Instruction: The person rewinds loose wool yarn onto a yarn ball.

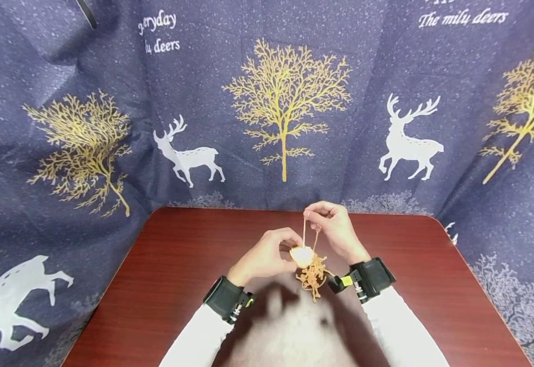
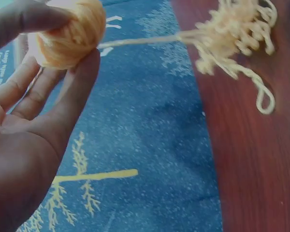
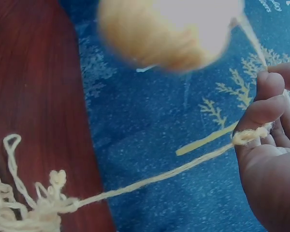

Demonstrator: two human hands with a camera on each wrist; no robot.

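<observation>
My left hand (image 1: 269,255) holds a ball of pale yellow yarn (image 2: 77,34) between thumb and fingers, raised over the table. Up and to the right of it, my right hand (image 1: 335,227) pinches a yarn strand (image 3: 253,38) between thumb and forefinger; that strand runs to the ball. A second length of yarn (image 3: 159,179) passes through the right hand's curled lower fingers and leads down to a tangled heap of yarn (image 1: 312,278). Loose loops stick out from the heap, just below the ball in the head view. Glare washes out the ball's top there.
The reddish-brown wooden table (image 1: 179,265) spreads under both hands. Behind it hangs a dark blue curtain (image 1: 257,188) printed with deer and trees. Each wrist wears a black camera strap (image 1: 372,278).
</observation>
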